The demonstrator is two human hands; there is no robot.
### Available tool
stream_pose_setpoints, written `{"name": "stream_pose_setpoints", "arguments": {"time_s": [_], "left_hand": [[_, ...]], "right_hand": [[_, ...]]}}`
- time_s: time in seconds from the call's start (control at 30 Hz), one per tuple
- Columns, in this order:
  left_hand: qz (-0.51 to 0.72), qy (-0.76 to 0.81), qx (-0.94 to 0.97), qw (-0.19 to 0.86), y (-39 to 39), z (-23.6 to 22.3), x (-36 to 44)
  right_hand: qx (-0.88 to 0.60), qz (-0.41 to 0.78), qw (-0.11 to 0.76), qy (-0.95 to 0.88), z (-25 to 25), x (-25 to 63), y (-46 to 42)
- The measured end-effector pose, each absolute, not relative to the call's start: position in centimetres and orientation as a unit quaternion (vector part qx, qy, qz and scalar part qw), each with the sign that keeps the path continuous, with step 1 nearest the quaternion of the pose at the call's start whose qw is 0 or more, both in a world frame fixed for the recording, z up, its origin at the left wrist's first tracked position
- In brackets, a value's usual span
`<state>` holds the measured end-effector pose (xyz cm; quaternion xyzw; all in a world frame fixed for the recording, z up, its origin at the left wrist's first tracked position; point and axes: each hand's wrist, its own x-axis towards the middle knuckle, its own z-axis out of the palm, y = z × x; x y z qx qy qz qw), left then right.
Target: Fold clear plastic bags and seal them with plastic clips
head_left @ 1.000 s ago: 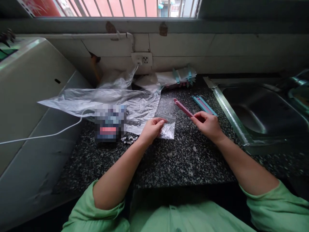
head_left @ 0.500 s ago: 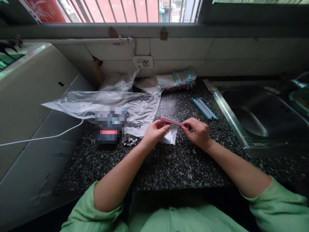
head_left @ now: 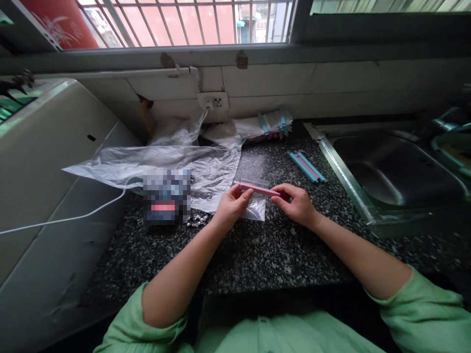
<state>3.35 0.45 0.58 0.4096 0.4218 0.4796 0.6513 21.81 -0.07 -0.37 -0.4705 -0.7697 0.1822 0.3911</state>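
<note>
A slim pink bag sealing clip (head_left: 259, 189) is held level above the counter, one end in each hand. My left hand (head_left: 232, 205) is closed on its left end, thumb along the front. The fingers and thumb of my right hand (head_left: 296, 203) pinch the right end. A strip of clear plastic film (head_left: 253, 181) shows just above the clip, and a corner of a clear plastic bag (head_left: 255, 210) lies below it. How the film meets the clip cannot be made out. To the right, a few teal and pink sealing clips (head_left: 307, 166) lie side by side.
Crumpled clear plastic bags (head_left: 213, 171) spread behind my left hand. A blurred-out packet (head_left: 167, 196) sits left, with small shiny objects (head_left: 197, 219) beside it. Clipped bags (head_left: 268, 125) lie by the wall. A steel sink (head_left: 353, 196) is at right; a white cable (head_left: 91, 212) runs left.
The pink clip has turned slightly in my fingers, and a strip of clear film now shows above it. Both hands keep hold. The whole view has shifted a little.
</note>
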Motion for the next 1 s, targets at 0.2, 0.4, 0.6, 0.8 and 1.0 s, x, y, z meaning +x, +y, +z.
{"name": "stream_pose_setpoints", "arguments": {"time_s": [0.2,0.4,0.6,0.8,1.0], "left_hand": [[0.430,0.434,0.445,0.655,0.6,0.6,3.0],[0.388,0.439,0.453,0.672,0.6,0.5,2.8],[0.408,0.422,0.463,0.664,0.6,0.3,2.9],[0.419,0.416,0.468,0.658,0.8,0.4,2.5],[0.464,0.418,0.416,0.661,1.3,0.1,2.3]], "right_hand": [[-0.458,0.153,0.439,-0.758,-0.3,22.0,-0.1],[-0.453,0.144,0.466,-0.746,-0.1,22.0,-0.3],[-0.471,0.145,0.437,-0.752,-0.4,21.9,-0.3],[-0.477,0.145,0.422,-0.757,-0.7,22.1,-0.3],[-0.474,0.134,0.413,-0.766,-0.7,22.2,-0.3]]}}
